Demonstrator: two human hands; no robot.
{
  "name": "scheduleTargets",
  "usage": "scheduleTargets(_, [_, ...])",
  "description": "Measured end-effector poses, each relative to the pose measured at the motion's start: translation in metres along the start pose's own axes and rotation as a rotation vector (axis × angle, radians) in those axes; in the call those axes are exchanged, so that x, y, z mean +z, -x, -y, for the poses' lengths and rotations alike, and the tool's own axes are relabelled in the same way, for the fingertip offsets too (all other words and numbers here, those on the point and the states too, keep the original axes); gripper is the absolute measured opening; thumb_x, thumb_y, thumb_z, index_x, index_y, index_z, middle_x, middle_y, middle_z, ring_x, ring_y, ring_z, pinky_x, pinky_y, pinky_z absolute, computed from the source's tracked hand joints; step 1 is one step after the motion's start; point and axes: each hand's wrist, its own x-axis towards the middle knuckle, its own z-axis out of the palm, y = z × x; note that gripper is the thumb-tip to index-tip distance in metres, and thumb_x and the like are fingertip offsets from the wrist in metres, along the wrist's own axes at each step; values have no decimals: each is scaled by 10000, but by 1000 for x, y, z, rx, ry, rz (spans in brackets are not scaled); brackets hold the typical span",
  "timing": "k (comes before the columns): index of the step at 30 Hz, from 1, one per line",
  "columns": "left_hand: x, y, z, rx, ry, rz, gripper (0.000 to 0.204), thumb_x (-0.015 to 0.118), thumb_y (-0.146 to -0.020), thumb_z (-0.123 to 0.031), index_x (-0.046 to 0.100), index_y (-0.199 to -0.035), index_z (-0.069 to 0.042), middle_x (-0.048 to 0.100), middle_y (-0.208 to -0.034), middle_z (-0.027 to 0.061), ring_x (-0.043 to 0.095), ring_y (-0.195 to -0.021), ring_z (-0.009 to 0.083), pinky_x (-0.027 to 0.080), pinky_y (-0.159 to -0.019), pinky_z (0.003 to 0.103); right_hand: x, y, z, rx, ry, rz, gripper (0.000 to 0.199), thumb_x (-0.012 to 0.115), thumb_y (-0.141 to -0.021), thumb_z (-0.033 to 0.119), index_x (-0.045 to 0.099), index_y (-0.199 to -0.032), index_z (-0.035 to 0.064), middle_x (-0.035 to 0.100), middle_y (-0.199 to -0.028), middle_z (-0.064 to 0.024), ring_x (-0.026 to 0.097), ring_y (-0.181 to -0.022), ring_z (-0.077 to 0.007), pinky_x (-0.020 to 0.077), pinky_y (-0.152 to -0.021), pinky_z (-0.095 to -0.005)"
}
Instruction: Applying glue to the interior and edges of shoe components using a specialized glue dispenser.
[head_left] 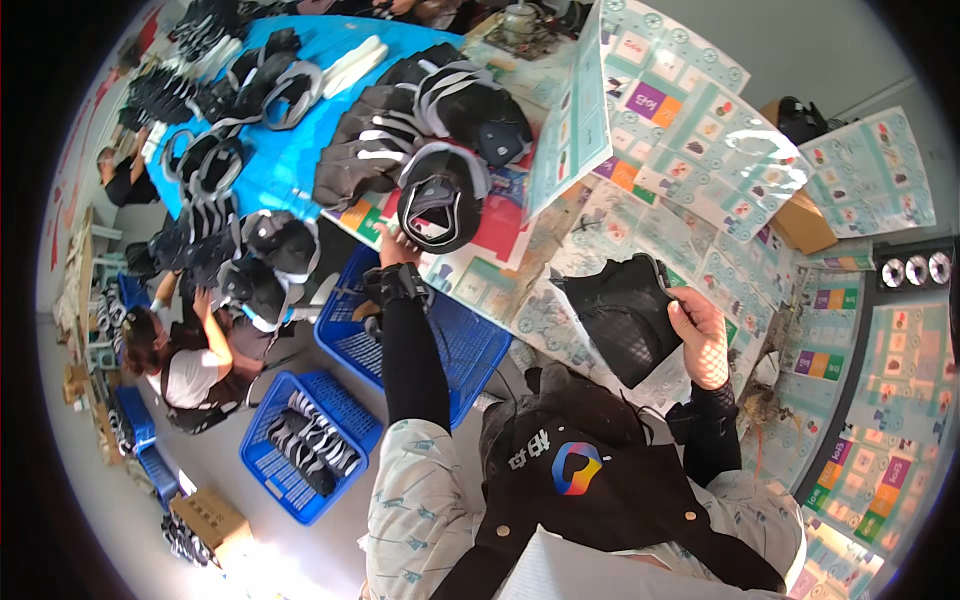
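Note:
My right hand (700, 335) pinches the right edge of a black shoe upper (622, 325), a soft piece lying over a pale sheet on the worktable in front of me. My left hand (398, 246) is at the lower left edge of a black and grey shoe upper (468, 222), whose oval opening shows from above. The left fingers are partly hidden under that piece and look curled on its edge. Just beyond the left hand lies a row of dark uppers with grey bands (370, 140), beside more stacked black uppers (470, 105).
Blue plastic baskets (470, 385) stand below the table on my left; one (262, 478) holds striped black and white pieces. A blue cloth (300, 150) carries more uppers. Printed sheets (700, 150) rise at the right. A co-worker (195, 370) sits at the left.

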Motion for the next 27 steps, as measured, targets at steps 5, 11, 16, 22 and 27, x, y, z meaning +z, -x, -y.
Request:
scheduleTargets(5, [-91,-19,-38,596,-1723,116,978,775,-830,-518,327,-1537,-12,554,-1402,177,551,-1245,297,395,-1110,397,11,-5,-4,84,-55,-40,244,665,-971,148,697,-1145,-20,711,-1091,-53,617,-1018,-149,460,-934,-291])
scheduleTargets(11, [64,237,-34,745,-637,526,477,658,-971,-167,526,-1374,52,635,-1297,138,600,-1190,233,437,-1042,333,47,-53,-53,451,-921,194,251,669,-926,112,695,-1102,-66,726,-1063,-115,672,-984,-179,522,-891,-314])
scheduleTargets(16, [102,397,-65,1097,-1273,1039,486,765,-840,-77,646,-1311,-59,632,-1318,196,627,-1208,294,479,-1008,348,102,-64,-28,511,-843,539,229,637,-921,116,722,-1046,-55,744,-998,-141,705,-893,-211,555,-876,-335])
scheduleTargets(22, [50,429,-52,1072,-1291,790,230,719,-851,-43,757,-1075,-7,735,-1031,152,716,-922,278,548,-825,324,149,-49,-61,-340,-229,588,312,666,-971,250,678,-1153,-4,687,-1144,-126,640,-1087,-195,507,-949,-349])
scheduleTargets(27, [-17,419,-27,852,-1197,635,177,766,-878,-99,738,-993,34,689,-832,54,619,-675,90,478,-607,233,136,80,-18,-312,-130,364,471,726,-939,377,647,-1230,15,663,-1167,-128,646,-1038,-190,528,-862,-332])
